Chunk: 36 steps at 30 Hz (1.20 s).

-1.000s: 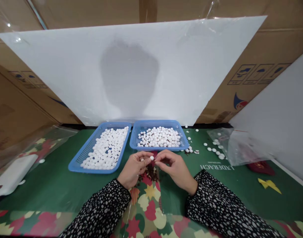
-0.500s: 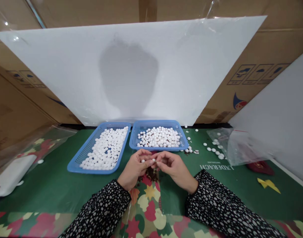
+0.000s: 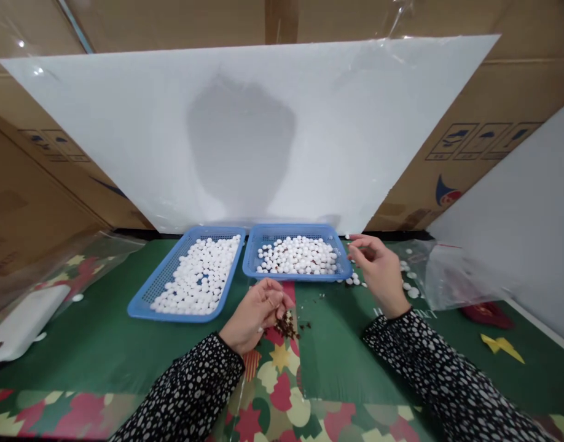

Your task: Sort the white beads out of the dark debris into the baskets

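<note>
Above the table's middle, my left hand (image 3: 257, 312) is closed, its fingertips bunched together. A small white ball (image 3: 260, 329) shows at its lower edge; what else its fingers cover is hidden. Brown and pale crumbs (image 3: 287, 326) lie in a heap just under its fingertips. My right hand (image 3: 378, 270) is just past the right end of a blue basket (image 3: 273, 277), thumb and forefinger apart, with nothing visible between them. That basket contains many white balls (image 3: 305, 255) with brown bits among them. Left of it, a second blue basket (image 3: 171, 317) holds more white balls (image 3: 194, 279).
Loose white pieces (image 3: 354, 279) are scattered right of the baskets. Farther right are a clear plastic bag (image 3: 457, 276), a dark red item (image 3: 487, 313) and a yellow scrap (image 3: 502, 347). A white-handled tool (image 3: 26, 325) lies at left. A white board (image 3: 328, 135) stands behind.
My hands were together over the crumbs, with a white ball at the fingertips. My right hand has moved right and away to the basket's right end; my left hand has stayed in place.
</note>
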{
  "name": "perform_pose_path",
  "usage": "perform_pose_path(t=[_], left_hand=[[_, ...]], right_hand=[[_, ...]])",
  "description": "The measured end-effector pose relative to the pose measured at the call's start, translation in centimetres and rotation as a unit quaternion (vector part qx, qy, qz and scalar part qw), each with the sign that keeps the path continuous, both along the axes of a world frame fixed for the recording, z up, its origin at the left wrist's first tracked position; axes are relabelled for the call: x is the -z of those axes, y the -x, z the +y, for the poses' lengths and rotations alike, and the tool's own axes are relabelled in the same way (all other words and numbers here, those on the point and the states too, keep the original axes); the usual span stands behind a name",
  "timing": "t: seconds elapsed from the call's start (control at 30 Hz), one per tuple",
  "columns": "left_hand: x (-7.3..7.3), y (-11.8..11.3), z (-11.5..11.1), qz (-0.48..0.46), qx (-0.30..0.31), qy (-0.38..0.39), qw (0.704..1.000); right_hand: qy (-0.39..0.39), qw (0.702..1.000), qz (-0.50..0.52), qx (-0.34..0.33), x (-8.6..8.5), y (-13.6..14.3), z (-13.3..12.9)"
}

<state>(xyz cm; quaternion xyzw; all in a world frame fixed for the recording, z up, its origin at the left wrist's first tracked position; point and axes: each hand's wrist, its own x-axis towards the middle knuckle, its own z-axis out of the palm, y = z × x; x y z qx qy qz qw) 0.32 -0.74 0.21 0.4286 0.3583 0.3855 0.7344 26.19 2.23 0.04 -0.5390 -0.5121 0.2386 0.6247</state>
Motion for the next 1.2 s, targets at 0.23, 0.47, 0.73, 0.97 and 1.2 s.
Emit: perform_pose_path(t=[0.23,0.47,0.73,0.97,1.2], left_hand=[[0.1,-0.3,0.0,-0.017,-0.021,0.003,1.0],[0.6,-0.3,0.1,-0.023,-0.011,-0.019,0.999],[0.6,-0.6,-0.2,-0.019,-0.047,-0.023,0.998],[0.5,-0.9,-0.4,-0.017,-0.083,-0.052,0.995],[0.6,-0.9,-0.4,-0.023,-0.088,-0.053,0.994]], right_hand=[[0.04,0.956,0.018,-0.289,-0.9,8.0,-4.9],[0.05,0.954,0.025,-0.295,0.6,9.1,-5.0],[-0.005,0.972,-0.02,-0.233,0.5,10.0,-5.5],[-0.037,0.975,-0.061,-0.21,0.5,10.1,-5.6],[-0.049,0.975,-0.083,-0.198,0.7,10.1,-5.7]])
